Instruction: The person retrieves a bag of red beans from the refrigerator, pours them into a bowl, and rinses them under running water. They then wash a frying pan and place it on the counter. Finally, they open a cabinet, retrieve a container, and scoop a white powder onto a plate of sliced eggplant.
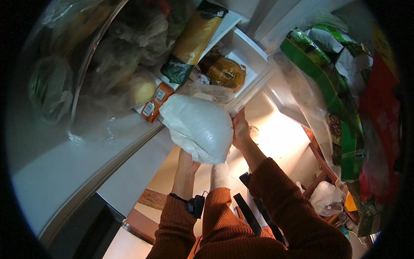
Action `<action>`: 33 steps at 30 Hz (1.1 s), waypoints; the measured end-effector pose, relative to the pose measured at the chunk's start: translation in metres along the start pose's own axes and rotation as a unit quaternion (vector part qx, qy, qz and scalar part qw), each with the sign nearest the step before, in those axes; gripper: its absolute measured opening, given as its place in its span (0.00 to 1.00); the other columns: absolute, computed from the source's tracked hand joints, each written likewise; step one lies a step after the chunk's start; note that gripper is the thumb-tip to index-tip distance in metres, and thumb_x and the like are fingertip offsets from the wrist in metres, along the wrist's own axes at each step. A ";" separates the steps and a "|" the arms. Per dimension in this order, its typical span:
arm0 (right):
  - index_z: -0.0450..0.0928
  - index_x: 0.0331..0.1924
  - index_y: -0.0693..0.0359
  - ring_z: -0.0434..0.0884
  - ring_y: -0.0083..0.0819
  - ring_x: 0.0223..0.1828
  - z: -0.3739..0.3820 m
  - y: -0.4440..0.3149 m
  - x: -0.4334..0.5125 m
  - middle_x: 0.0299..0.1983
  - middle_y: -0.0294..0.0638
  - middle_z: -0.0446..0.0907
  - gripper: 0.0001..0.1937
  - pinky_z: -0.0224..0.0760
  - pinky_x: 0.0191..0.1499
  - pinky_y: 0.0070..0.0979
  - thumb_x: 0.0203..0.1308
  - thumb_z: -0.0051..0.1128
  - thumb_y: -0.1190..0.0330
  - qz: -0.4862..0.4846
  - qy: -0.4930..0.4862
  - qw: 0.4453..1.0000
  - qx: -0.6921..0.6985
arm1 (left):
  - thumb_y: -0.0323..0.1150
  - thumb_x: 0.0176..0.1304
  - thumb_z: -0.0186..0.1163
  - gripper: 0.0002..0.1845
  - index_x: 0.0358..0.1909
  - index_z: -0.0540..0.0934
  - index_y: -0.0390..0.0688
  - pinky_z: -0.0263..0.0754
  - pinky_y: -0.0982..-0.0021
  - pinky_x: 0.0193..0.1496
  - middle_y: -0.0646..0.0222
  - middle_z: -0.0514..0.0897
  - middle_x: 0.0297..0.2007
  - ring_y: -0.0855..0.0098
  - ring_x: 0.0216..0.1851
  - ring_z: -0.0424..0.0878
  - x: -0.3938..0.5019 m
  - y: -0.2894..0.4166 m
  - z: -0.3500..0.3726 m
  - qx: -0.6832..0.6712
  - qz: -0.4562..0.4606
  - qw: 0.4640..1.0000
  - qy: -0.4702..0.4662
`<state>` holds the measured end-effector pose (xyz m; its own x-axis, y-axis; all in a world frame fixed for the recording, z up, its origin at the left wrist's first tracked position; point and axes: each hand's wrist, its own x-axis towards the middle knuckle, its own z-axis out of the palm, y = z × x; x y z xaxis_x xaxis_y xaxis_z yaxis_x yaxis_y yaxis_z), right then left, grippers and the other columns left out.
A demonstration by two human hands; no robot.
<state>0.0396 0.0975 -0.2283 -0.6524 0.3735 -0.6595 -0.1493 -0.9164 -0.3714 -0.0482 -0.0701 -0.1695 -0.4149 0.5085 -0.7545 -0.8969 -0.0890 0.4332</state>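
A bulging white plastic bag (200,129) hangs in front of an open refrigerator, its contents hidden. My left hand (189,160) grips it from below, with most of the fingers hidden beneath the plastic. My right hand (240,129) is against the bag's right side, fingertips close to the front edge of a pulled-out white drawer (255,48). Whether that hand bears on the bag or on the drawer edge cannot be told. Inside the drawer lies an amber-coloured container (228,73) beside some clear plastic wrapping.
A spaghetti pack (190,39) and an orange packet (157,102) lie left of the drawer. Plastic bags of produce (129,64) fill the shelf at left. Green food packaging (336,84) and a red bag (378,129) crowd the right side. A white bag (326,198) sits lower right.
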 end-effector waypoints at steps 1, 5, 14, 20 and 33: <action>0.56 0.70 0.58 0.71 0.39 0.63 0.002 0.000 -0.001 0.64 0.45 0.69 0.39 0.64 0.65 0.38 0.68 0.25 0.35 0.000 0.020 1.000 0.001 | 0.40 0.70 0.52 0.25 0.64 0.65 0.38 0.76 0.64 0.57 0.65 0.75 0.57 0.69 0.58 0.75 0.006 0.000 0.008 0.001 0.002 1.000 -0.014; 0.60 0.67 0.60 0.75 0.34 0.55 0.006 -0.002 -0.007 0.58 0.43 0.73 0.39 0.69 0.57 0.32 0.68 0.23 0.34 0.019 0.076 0.997 0.005 | 0.41 0.69 0.54 0.20 0.58 0.71 0.42 0.79 0.67 0.48 0.68 0.79 0.51 0.70 0.49 0.80 0.037 0.008 0.041 0.014 -0.085 0.996 0.033; 0.68 0.55 0.61 0.79 0.35 0.43 0.008 -0.005 -0.003 0.43 0.41 0.77 0.39 0.72 0.48 0.35 0.67 0.20 0.33 0.000 0.059 0.998 -0.006 | 0.51 0.67 0.54 0.22 0.58 0.71 0.54 0.75 0.65 0.47 0.72 0.72 0.56 0.72 0.54 0.71 0.153 0.025 0.122 0.045 -0.049 0.997 0.032; 0.70 0.42 0.63 0.76 0.35 0.33 0.002 -0.007 -0.005 0.29 0.45 0.76 0.38 0.71 0.43 0.32 0.68 0.17 0.34 0.038 0.095 0.995 -0.008 | 0.44 0.68 0.55 0.15 0.48 0.78 0.46 0.73 0.73 0.43 0.67 0.80 0.42 0.71 0.41 0.75 0.260 0.027 0.131 0.109 0.000 0.992 0.058; 0.67 0.55 0.64 0.77 0.40 0.47 -0.004 -0.004 0.001 0.44 0.47 0.77 0.36 0.68 0.54 0.37 0.71 0.18 0.38 -0.013 0.053 0.998 0.018 | 0.53 0.69 0.43 0.32 0.60 0.73 0.35 0.60 0.52 0.65 0.51 0.73 0.61 0.46 0.62 0.69 0.197 0.029 0.110 0.864 0.142 0.482 0.024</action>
<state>0.0426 0.1024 -0.2300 -0.5661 0.4092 -0.7156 -0.1939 -0.9098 -0.3669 -0.1388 0.1218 -0.2513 -0.5230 0.6623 -0.5365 0.6476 0.7180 0.2549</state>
